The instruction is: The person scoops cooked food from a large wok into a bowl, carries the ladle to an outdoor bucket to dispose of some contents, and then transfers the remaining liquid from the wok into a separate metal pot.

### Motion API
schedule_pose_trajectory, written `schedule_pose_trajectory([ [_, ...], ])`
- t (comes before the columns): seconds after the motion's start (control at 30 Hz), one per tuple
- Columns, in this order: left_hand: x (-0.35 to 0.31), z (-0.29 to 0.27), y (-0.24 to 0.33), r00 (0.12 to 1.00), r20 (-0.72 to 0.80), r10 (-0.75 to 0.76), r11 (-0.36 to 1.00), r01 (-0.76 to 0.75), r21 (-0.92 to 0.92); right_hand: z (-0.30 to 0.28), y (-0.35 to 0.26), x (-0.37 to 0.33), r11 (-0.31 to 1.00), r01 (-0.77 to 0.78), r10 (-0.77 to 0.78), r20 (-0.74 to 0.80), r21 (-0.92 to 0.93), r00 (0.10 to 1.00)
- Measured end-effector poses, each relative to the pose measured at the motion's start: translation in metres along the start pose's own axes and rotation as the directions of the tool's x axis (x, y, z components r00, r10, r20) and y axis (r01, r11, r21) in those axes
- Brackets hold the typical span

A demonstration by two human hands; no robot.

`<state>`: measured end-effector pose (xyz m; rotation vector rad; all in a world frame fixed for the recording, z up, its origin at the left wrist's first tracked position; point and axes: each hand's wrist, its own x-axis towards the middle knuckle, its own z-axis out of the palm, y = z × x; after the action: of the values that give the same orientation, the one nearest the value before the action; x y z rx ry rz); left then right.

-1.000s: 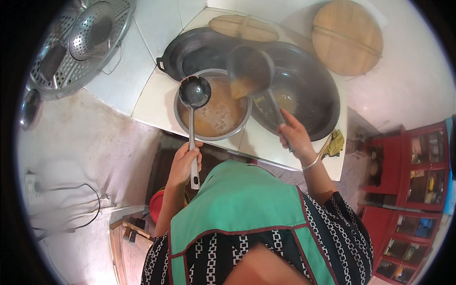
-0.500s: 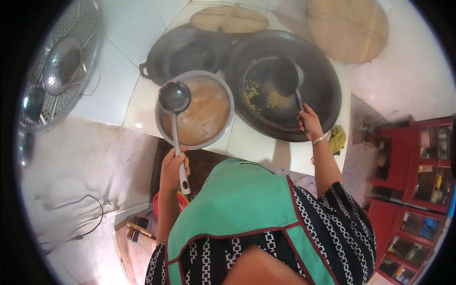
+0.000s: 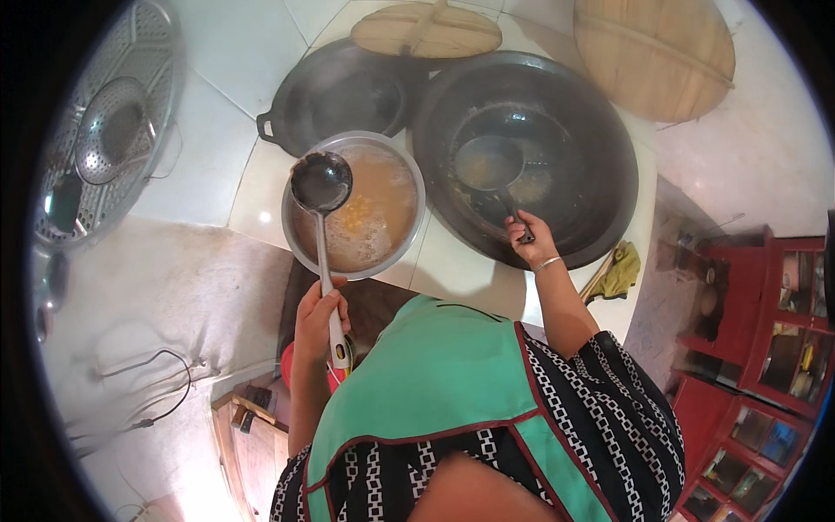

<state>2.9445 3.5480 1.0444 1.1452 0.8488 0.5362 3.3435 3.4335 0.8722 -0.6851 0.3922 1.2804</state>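
Observation:
My left hand (image 3: pixel 318 315) grips the pale handle of a ladle (image 3: pixel 322 184). Its dark round bowl is held over the left side of a metal basin (image 3: pixel 421 209) of cloudy brown liquid, where a cluster of yellow bits (image 3: pixel 355 216) shows. Closed around a dark handle, my right hand (image 3: pixel 531 239) holds a wide round scoop (image 3: pixel 490 163) low inside the large black wok (image 3: pixel 609 187). Something brownish shows in the scoop; whether its head is mesh or solid, I cannot tell. A brownish patch (image 3: pixel 531 186) lies on the wok's bottom beside it.
A second, smaller dark wok (image 3: pixel 300 96) stands behind the basin. Wooden lids (image 3: pixel 426 33) lean at the back and right. A green-yellow cloth (image 3: pixel 619 271) lies at the counter's right edge. Perforated metal trays (image 3: pixel 109 122) hang left; a red cabinet (image 3: pixel 757 322) stands right.
My right hand and the scoop have moved left and the scoop's head has tilted. Yellow bits seen in the wok earlier no longer show there; yellow bits now show in the basin.

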Motion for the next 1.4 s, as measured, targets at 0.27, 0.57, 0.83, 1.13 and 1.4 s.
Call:
schedule_pose_trajectory([
  [0.27, -0.162, -0.222, -0.006, 0.996, 0.066, 0.054, 0.998, -0.055, 0.011, 0.129, 0.272, -0.191, 0.766, 0.369, -0.259, 0.274, -0.526, 0.926],
  [0.57, -0.284, -0.457, -0.062, 0.987, 0.139, 0.076, 0.996, -0.069, -0.050, 0.165, 0.576, -0.276, 0.376, 0.535, -0.364, 0.411, -0.756, 0.836],
  [0.83, -0.320, -0.509, -0.076, 0.986, 0.124, 0.111, 0.994, -0.108, -0.034, 0.143, 0.673, -0.290, -0.014, 0.599, -0.337, 0.568, -0.801, 0.751],
  [1.13, -0.298, -0.303, -0.020, 0.978, 0.093, 0.187, 0.982, -0.189, 0.006, 0.105, 0.503, -0.345, 0.489, 0.605, -0.409, 0.448, -0.628, 0.795],
  [1.4, -0.111, 0.151, -0.025, 0.875, 0.391, 0.284, 0.929, -0.353, 0.116, 0.028, 0.171, -0.330, 0.627, 0.557, -0.385, 0.405, -0.546, 0.830],
])
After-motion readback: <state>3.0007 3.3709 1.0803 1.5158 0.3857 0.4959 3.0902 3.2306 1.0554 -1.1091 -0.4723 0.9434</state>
